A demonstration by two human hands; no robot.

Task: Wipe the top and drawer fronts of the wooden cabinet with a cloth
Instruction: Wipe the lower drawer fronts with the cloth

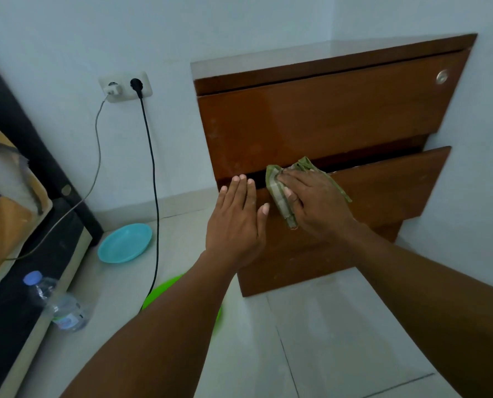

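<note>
The wooden cabinet (325, 122) stands against the white wall, with a glossy top and brown drawer fronts. Its second drawer (389, 191) sits pulled slightly out. A folded green cloth (279, 193) lies flat against that drawer front near its upper edge. My right hand (317, 205) presses the cloth onto the wood with spread fingers. My left hand (236, 222) rests flat with straight fingers on the left part of the same drawer front, just left of the cloth.
A light blue plate (124, 242) and a green plate (165, 291) lie on the tiled floor left of the cabinet. A plastic water bottle (58, 303) lies beside a dark bed frame (38, 156). Two cables hang from a wall socket (126, 86).
</note>
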